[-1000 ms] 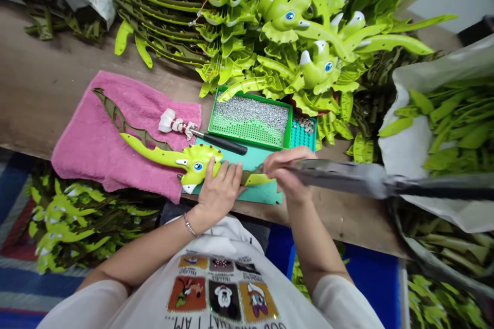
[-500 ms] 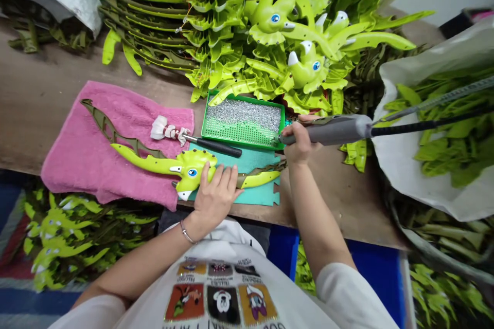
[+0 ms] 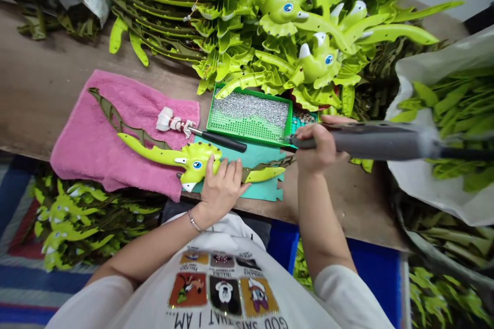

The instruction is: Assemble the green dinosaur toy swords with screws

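Observation:
My right hand (image 3: 318, 146) is closed round a grey power screwdriver (image 3: 374, 140). The tool lies nearly level, and its tip points left at the near right corner of a green tray (image 3: 250, 136) of small silvery screws. My left hand (image 3: 222, 185) grips a lime-green and olive triceratops toy (image 3: 197, 160) from above, fingers over it behind the head. The long curved toy rests partly on a pink towel (image 3: 81, 139) and partly on a teal foam mat (image 3: 266, 193). Between toy and tray lies a black-handled tool (image 3: 224, 140) with its end wrapped in white cloth.
Stacked green toy halves (image 3: 231, 25) fill the back of the table. On the right stands a white sack (image 3: 409, 87) of green parts. More toys (image 3: 73, 211) are heaped below the table's front left edge. A teal tray (image 3: 304, 117) with small brownish pieces adjoins the screw tray.
The screwdriver has swung, its rear end now farther right and nearer the camera, with its tip still near the screw tray's corner. My left hand stays on the toy. The view has shifted slightly.

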`<state>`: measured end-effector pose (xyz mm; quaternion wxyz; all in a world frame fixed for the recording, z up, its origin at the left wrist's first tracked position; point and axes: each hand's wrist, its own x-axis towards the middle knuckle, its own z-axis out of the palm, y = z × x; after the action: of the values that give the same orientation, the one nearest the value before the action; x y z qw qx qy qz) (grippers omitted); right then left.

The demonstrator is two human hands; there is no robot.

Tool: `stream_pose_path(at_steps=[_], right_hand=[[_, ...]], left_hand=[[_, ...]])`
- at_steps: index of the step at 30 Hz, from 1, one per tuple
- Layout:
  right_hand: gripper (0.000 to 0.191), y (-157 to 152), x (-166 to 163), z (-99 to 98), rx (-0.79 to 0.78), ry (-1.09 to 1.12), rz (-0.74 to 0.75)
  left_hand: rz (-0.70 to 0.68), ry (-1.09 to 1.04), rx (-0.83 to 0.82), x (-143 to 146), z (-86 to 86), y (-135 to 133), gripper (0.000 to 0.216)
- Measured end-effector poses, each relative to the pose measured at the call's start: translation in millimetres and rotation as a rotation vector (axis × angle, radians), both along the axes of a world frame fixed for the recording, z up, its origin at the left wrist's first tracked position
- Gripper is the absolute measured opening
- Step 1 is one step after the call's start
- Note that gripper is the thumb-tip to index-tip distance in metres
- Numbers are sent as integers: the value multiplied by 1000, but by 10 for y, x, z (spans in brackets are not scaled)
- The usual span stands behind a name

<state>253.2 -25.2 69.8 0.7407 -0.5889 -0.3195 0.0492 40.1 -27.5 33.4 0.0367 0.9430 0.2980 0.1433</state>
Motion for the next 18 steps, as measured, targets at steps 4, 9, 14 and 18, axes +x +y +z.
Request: stream_pose_path(at_steps=[4,9,14,18], right_hand=[[15,-321,-407,232,76,-13,207],[17,-572,-738,212,56,24,450],[24,-597,-768,42,70,40,500],[19,-575,-800,-39,50,40,512]], left_hand=[[3,15,-86,3,-10,-6,50],[14,-3,-55,-2,-37,-14,50],[9,-16,-13,2,-31,-12,50],[11,-1,-74,-2,-33,-13,49]])
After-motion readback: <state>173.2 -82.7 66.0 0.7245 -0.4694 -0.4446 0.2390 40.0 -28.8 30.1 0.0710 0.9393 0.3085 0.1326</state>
